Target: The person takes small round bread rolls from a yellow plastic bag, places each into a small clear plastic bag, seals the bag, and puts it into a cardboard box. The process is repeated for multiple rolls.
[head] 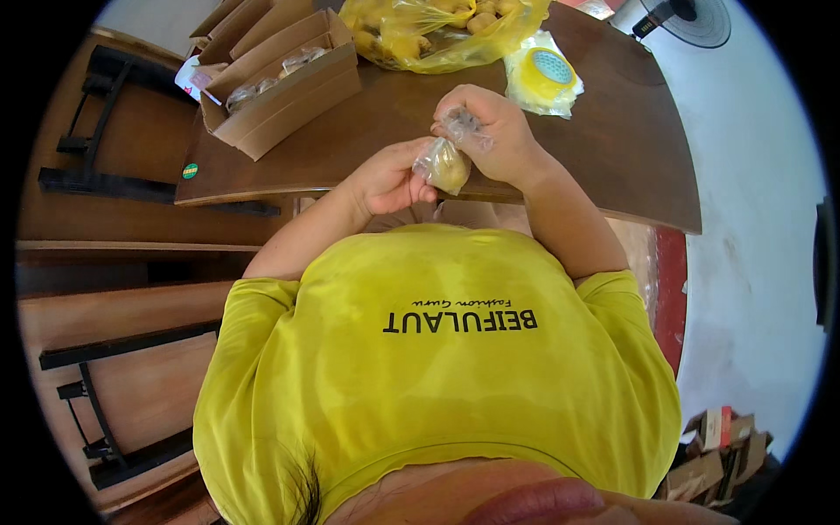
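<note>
A roundish yellow-brown piece of produce, potato-like, sits in a clear plastic bag (446, 167) over the near edge of the table. My left hand (396, 178) holds its left side, with fingers below and the thumb towards the top. Above and to the right, my right hand (489, 131) is closed on the gathered plastic of the bag's neck, and a loose crumpled end sticks out over its fingers. At the back, a yellow plastic bag (400, 56) holds more such produce. An open cardboard box (295, 102) at the back left contains several plastic-wrapped pieces.
A roll of tape (553, 67) lies on a stack of clear plastic bags (525, 98) on the brown table (623, 131). A white cup-like container (190, 77) is beside the box. A fan (695, 20) stands beyond the table. Folded tables (131, 223) are at left; cardboard (695, 476) lies lower right.
</note>
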Available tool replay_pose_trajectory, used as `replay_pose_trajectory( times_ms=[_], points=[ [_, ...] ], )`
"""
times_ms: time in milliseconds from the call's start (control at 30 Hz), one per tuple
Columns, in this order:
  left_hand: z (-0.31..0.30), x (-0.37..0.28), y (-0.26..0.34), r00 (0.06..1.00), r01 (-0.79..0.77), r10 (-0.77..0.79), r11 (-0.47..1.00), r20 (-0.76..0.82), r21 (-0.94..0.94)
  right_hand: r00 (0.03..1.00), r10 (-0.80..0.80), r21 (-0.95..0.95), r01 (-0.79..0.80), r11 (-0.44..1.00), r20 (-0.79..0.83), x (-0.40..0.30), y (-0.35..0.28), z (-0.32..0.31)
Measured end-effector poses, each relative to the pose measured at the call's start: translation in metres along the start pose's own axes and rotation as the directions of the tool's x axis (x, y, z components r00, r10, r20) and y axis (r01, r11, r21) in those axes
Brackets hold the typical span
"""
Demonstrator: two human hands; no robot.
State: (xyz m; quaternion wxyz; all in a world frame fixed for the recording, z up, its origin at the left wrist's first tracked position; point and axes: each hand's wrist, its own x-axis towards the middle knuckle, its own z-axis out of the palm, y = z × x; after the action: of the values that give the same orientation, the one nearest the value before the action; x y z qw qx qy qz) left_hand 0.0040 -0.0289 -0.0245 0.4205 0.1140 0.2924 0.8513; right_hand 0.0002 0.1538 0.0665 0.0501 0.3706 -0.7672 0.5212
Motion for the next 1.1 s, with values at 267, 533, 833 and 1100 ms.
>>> replay_pose_trajectory(
  times_ms=[267, 533, 833, 1100],
  points=[
    [-0.002, -0.002, 0.001, 0.966, 0.112, -0.049, 0.964, 0.254, -0.242, 0.999, 0.037, -0.028, -0.036, 0.999, 0.024, -0.003, -0.003, -0.011],
    [-0.014, -0.002, 0.006, 0.99, -0.144, 0.144, 0.985, -0.003, -0.094, 0.989, -0.142, -0.163, 0.148, 0.975, 0.051, 0.008, 0.001, -0.004],
    [0.017, -0.007, -0.004, 0.981, 0.053, 0.012, 0.942, 0.191, -0.332, 0.967, 0.237, 0.115, -0.225, 0.968, -0.098, -0.018, -0.03, 0.004],
    [0.014, -0.011, -0.017, 0.814, 0.348, -0.167, 0.907, 0.556, -0.237, 0.954, 0.297, 0.033, -0.296, 0.955, -0.039, -0.019, -0.048, 0.0]
  ],
)
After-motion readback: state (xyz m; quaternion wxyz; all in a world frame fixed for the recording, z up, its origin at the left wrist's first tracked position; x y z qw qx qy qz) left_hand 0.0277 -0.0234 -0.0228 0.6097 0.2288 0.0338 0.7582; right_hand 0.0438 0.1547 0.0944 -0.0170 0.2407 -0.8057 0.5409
